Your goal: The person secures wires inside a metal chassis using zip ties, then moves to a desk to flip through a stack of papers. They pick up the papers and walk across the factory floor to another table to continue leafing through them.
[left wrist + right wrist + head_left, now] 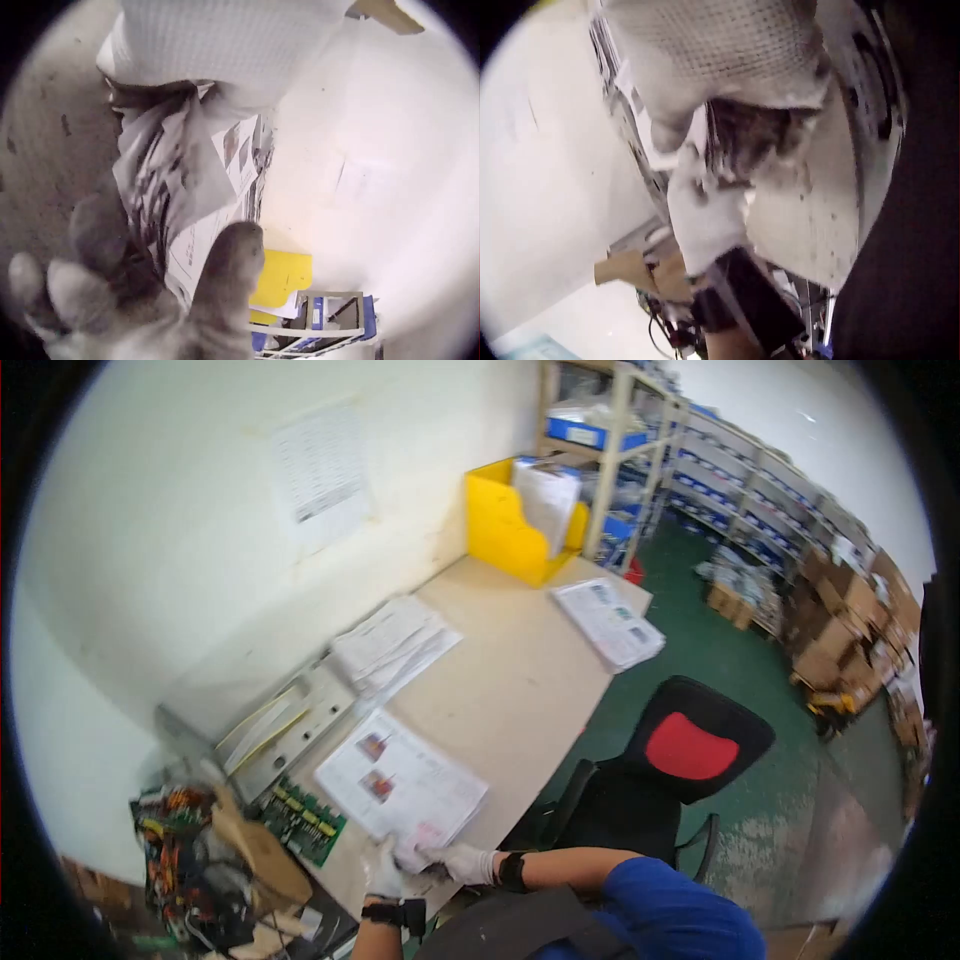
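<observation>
A thick stack of printed papers [425,785] with two pictures on its top sheet lies at the table's near edge. Both hands wear white gloves. My left hand [385,872] grips the near end of the stack, where the sheets bend and fan out. In the left wrist view the crumpled sheet edges [169,169] come out from under that glove. My right hand [467,863] holds the same end from the other side, its thumb [234,251] along the top face and its fingers at the edge side. The right glove hides part of the sheets in the right wrist view.
A green circuit board [305,820] and a heap of wired parts [180,860] lie left. Behind the stack are a metal panel [300,720] and more papers [395,645]. A yellow file box [495,530] stands at the far end. A chair [650,760] stands right.
</observation>
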Demonstrator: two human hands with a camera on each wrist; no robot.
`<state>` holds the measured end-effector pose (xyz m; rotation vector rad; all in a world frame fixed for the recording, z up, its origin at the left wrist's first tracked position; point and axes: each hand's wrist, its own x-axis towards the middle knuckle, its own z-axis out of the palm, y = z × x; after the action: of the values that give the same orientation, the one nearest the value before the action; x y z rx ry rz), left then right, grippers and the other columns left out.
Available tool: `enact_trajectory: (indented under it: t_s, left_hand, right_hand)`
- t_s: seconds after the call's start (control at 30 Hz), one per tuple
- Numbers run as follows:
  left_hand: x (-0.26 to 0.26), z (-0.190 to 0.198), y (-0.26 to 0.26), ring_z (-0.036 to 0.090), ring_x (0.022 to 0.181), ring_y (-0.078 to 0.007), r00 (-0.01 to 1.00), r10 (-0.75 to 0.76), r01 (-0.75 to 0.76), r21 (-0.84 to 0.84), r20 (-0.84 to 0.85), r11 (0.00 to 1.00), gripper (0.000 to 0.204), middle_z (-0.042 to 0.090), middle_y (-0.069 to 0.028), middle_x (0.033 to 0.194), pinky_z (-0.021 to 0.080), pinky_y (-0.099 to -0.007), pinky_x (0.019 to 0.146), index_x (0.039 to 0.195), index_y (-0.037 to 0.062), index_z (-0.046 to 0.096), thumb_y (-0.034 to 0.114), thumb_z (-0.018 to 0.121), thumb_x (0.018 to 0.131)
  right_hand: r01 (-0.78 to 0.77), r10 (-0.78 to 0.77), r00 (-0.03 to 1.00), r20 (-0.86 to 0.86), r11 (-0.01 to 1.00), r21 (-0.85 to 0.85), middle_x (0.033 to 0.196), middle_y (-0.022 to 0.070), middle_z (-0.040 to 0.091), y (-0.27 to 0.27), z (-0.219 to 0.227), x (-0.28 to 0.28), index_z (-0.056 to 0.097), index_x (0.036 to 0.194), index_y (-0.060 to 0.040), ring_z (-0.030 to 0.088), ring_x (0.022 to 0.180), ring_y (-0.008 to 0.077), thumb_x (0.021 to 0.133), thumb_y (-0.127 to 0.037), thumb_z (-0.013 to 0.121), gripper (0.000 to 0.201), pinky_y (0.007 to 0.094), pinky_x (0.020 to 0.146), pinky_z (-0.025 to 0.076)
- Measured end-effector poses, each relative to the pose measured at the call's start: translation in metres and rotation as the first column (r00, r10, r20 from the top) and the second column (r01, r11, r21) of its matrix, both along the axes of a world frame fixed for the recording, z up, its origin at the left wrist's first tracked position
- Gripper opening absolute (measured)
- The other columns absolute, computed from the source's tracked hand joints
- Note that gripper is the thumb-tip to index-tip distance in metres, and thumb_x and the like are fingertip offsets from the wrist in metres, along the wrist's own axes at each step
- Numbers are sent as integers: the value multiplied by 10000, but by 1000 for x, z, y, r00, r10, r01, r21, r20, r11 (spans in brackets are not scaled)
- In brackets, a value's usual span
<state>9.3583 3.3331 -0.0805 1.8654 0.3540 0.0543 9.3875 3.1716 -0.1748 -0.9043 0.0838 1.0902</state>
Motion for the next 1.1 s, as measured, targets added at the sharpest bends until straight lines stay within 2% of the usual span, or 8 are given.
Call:
enact_trajectory:
  t_s: [0.17, 0.33, 0.43, 0.63, 0.7, 0.87, 0.93, 1.1]
  left_hand:
    - [5, -22, 2, 573, 999, -268, 994, 109, -109, -508, -30, 854, 416, 572, -198, 1124, 462, -375, 868, 1204, -107, 445, 101, 522, 852]
    - [-11, -70, 30, 561, 995, -251, 999, 13, -2, -257, 42, 966, 366, 579, -154, 1084, 452, -369, 848, 1176, -50, 506, 164, 525, 881]
    - [-2, -37, 13, 569, 973, -233, 991, 94, -103, -95, -95, 990, 382, 601, -110, 1062, 474, -354, 811, 1179, -32, 535, 229, 535, 901]
    - [3, -34, 2, 486, 1116, -204, 926, 228, -341, -408, -301, 847, 557, 474, -117, 1281, 438, -331, 895, 1324, -44, 375, 282, 551, 908]
    - [21, 25, -46, 502, 1104, -234, 942, 304, -307, 6, -139, 952, 509, 510, -139, 1232, 432, -349, 911, 1291, -35, 427, 251, 572, 896]
    - [-6, -42, 25, 511, 1093, -294, 896, 358, -138, 601, -263, 787, 461, 547, -194, 1165, 410, -377, 942, 1253, -57, 462, 212, 576, 896]
    - [3, -20, 15, 516, 1083, -314, 908, 415, -296, 794, 61, 531, 445, 558, -218, 1136, 404, -389, 948, 1237, -72, 471, 200, 571, 899]
    - [85, 40, -67, 542, 1053, -315, 891, 395, -453, 470, 223, 757, 461, 562, -235, 1130, 431, -371, 921, 1236, -75, 473, 190, 589, 878]
  right_hand:
    - [-160, 172, 984, 53, 970, -184, 1070, 64, 617, -98, 82, 37, 533, 1251, -29, 592, 922, 156, 938, -309, 537, 421, 318, 842, 488]
    - [715, -354, 569, 742, 659, -234, 858, 37, 623, -259, 7, 142, 603, 941, -58, 607, 815, 219, 905, -307, 553, 256, 335, 729, 495]
    - [879, -885, 457, 93, 433, -199, 1437, 142, 324, -326, 52, 211, 278, 1419, -124, 301, 1320, 268, 863, -529, 548, 739, 440, 1077, 221]
    - [959, -960, 280, -5, 280, 49, 1274, 75, 536, -410, -10, 321, 451, 1321, -127, 479, 1191, 223, 866, -457, 591, 580, 358, 1021, 343]
    - [950, -923, 267, -278, 204, 235, 1266, 102, 545, -385, 89, 312, 470, 1277, -49, 521, 1152, 264, 922, -306, 545, 445, 425, 1021, 384]
    - [996, -989, 76, 130, 81, 27, 1175, 140, 569, -439, -25, 357, 458, 1260, -4, 563, 1062, 299, 873, -53, 497, 392, 411, 938, 449]
    - [986, -888, 163, 430, 158, -46, 1159, 134, 571, -458, -25, 345, 462, 1243, 17, 575, 1041, 278, 835, -13, 508, 412, 407, 904, 473]
    - [896, -849, 429, 307, 444, -25, 1133, 125, 595, -456, 52, 261, 501, 1212, 28, 593, 1013, 266, 818, -7, 540, 398, 418, 901, 481]
